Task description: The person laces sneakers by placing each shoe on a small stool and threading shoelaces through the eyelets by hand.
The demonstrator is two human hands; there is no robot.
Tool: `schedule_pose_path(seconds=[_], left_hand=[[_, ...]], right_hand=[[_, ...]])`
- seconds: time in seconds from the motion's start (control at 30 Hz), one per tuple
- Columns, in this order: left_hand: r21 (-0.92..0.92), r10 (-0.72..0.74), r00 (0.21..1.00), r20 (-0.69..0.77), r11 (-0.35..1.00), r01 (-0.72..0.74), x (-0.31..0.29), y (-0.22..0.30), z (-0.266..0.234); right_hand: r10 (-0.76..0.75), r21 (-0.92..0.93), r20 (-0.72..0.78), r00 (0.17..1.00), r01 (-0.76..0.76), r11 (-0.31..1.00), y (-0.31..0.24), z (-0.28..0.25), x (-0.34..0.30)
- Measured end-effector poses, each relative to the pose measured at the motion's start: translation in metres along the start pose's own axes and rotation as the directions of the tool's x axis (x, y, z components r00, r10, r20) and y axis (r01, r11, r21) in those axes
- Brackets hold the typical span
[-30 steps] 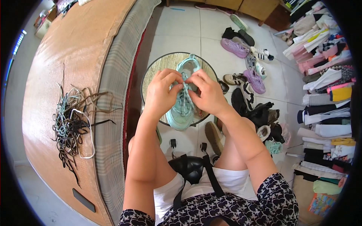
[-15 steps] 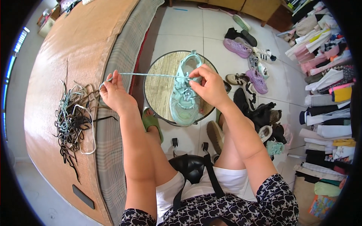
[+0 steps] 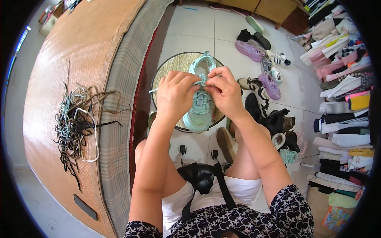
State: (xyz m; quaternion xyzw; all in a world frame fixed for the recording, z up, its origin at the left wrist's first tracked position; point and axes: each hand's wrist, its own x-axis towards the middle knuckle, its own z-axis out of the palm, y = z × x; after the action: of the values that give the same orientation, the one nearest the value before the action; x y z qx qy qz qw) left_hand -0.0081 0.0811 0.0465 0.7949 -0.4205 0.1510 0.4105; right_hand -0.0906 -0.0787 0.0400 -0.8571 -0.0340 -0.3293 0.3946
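Observation:
A mint-green sneaker [image 3: 197, 115] rests on a small round wood-topped stool [image 3: 166, 67], its toe toward me. Both hands meet over its tongue and eyelets. My left hand [image 3: 174, 93] pinches the mint shoelace [image 3: 154, 91], whose loose end sticks out to the left past my knuckles. On the shoe's other side, my right hand [image 3: 225, 91] has thumb and forefinger closed on the lace by the upper eyelets. The fingers partly cover the lacing there.
A bed with a tan mat [image 3: 43, 103] stands at left, bearing a tangle of shoelaces [image 3: 73, 127] and a dark flat slab [image 3: 85, 206]. Several shoes, including a purple sneaker [image 3: 250, 51], lie on the tiles at right. Folded clothes [image 3: 345, 107] line the far right.
My left hand has come from beside the bed, where it held the lace stretched out, to the shoe. My right hand stays near the eyelets, and the lace is no longer taut.

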Motion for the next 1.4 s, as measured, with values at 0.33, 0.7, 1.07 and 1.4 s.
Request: schedule_pose_path(seconds=[0.33,0.7,1.07,1.4], left_hand=[[-0.941,-0.816,0.545,-0.192,0.310,0.132,-0.010,-0.046,-0.032],[-0.014,0.003,0.995,0.103,1.000,-0.001,-0.002,0.014,0.009],[-0.933,-0.828,0.521,0.208,-0.007,0.361,-0.004,-0.034,-0.011],[0.017,-0.239,0.956,-0.169,0.969,0.245,0.000,-0.001,-0.014]], right_hand=[[0.398,0.572,0.159,0.903,-0.414,0.708,0.003,-0.022,0.004],[0.348,0.735,-0.014,0.937,-0.226,0.639,0.003,-0.035,0.005],[0.849,0.910,-0.345,0.401,-0.077,0.406,0.096,-0.114,0.005],[0.574,-0.407,-0.137,0.807,-0.574,0.711,0.035,-0.064,0.005]])
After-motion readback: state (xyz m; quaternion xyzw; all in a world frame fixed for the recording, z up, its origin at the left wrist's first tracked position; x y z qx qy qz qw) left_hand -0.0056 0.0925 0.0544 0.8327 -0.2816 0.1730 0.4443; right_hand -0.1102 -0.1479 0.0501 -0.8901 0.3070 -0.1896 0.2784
